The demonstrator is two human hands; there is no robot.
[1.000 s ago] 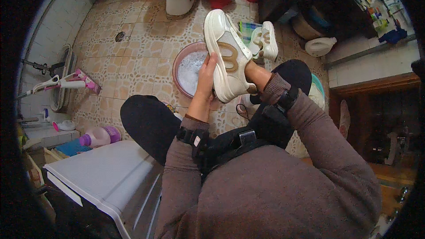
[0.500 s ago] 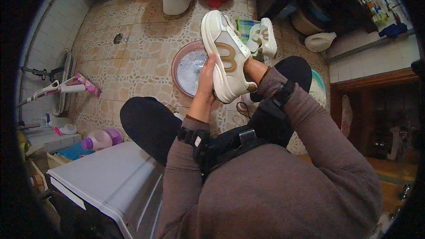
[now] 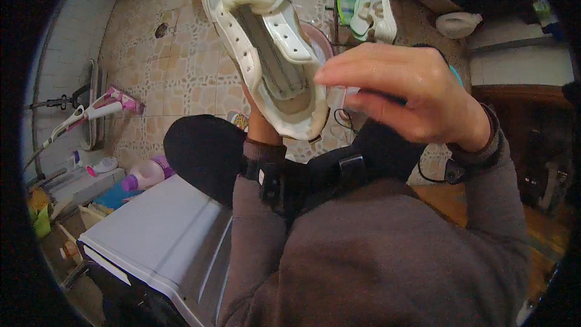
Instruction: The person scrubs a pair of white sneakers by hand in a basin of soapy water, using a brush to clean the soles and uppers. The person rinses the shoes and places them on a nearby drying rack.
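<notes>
A white sneaker [image 3: 266, 54] is held up close in front of me, its opening facing me and its tongue folded back at the top. My left hand [image 3: 259, 126] grips it from underneath and is mostly hidden by the shoe. My right hand [image 3: 411, 94] hovers at the heel end with its fingertips pinched together on a small white object [image 3: 340, 97] against the heel collar; what that object is cannot be made out. Both knees in dark trousers show below the shoe.
A second white shoe [image 3: 375, 15] lies on the tiled floor beyond, beside a pink basin [image 3: 319, 35] partly hidden by the held shoe. A white appliance top [image 3: 157, 236] is at lower left, with a pink-capped bottle [image 3: 145, 172] and a mop [image 3: 103, 109] nearby.
The sneaker has come up much nearer and turned from sole-facing to opening-facing. My right hand has moved from behind the shoe to its heel end.
</notes>
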